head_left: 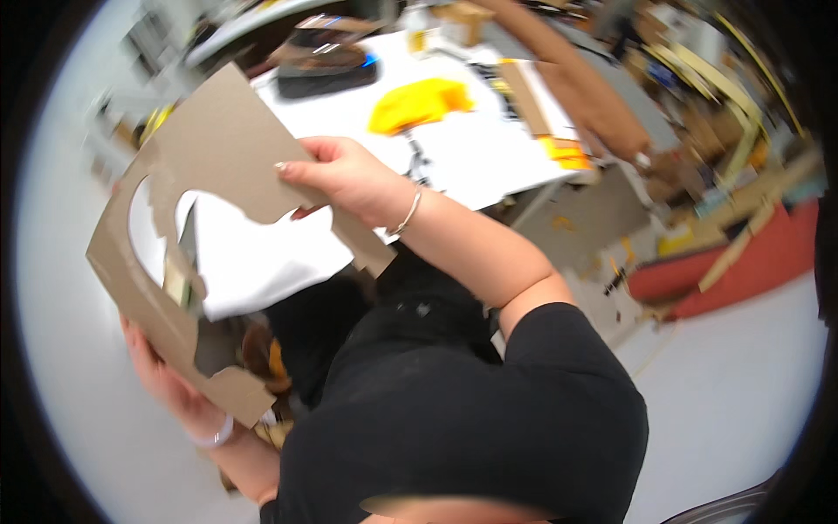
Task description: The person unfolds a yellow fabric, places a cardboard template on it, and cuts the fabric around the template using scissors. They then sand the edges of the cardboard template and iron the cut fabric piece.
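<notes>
A large sheet of grey-brown cardboard with curved shapes cut out of it is held up between my two hands, tilted, off to the left over the table's near edge. My right hand grips its right edge, thumb lying on the face and the other fingers behind. At the lower left edge, my left hand holds the same sheet from outside; its fingers are partly hidden behind the board. Through the cut-outs I see the white tabletop and the floor area.
On the white table lie a bright yellow cloth-like piece, a dark box-shaped item with shiny wrapping, and a bottle. A long brown roll leans at the right. Cardboard scraps and a red piece lie farther right.
</notes>
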Tool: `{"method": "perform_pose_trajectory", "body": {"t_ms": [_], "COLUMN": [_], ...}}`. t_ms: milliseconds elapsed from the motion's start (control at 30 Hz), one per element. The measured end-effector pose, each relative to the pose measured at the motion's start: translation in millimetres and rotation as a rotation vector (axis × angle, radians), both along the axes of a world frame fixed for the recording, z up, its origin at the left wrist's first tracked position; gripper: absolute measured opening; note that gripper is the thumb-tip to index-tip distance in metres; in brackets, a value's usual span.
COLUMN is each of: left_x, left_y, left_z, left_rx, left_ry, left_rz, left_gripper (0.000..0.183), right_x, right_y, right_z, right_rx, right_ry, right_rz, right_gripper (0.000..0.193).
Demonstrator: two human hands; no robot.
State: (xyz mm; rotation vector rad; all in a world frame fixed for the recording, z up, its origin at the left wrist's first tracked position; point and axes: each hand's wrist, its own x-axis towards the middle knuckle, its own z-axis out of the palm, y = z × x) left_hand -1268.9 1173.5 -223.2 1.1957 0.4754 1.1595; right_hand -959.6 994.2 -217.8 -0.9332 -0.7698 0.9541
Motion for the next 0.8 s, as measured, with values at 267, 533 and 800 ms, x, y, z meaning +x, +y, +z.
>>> {"method": "perform_pose_trajectory", "body": {"t_ms": [267, 533, 800], "left_x": [155.2, 188.3, 187.0], "left_y": [-42.2, -33.2, -25.5], "left_z": [31.1, -44.1, -80.4], "left_rx": [0.223, 0.131, 0.362], "left_ry": [0.105, 0.394, 0.69], "left_rz": [-0.358, -0.448, -0.435], "left_gripper": [0.063, 0.05, 0.045], "right_x": [198.0, 468.5, 486.5], "right_y": [-226.8, -479.0, -509.8], "right_z": [35.6, -88.6, -156.1], "right_rx": [0.167, 0.111, 0.012], "right_ry": [0.159, 0.233, 0.359], "right_rz": [-1.186, -1.569, -1.573], "right_gripper": [0.016, 0.034, 0.028]}}
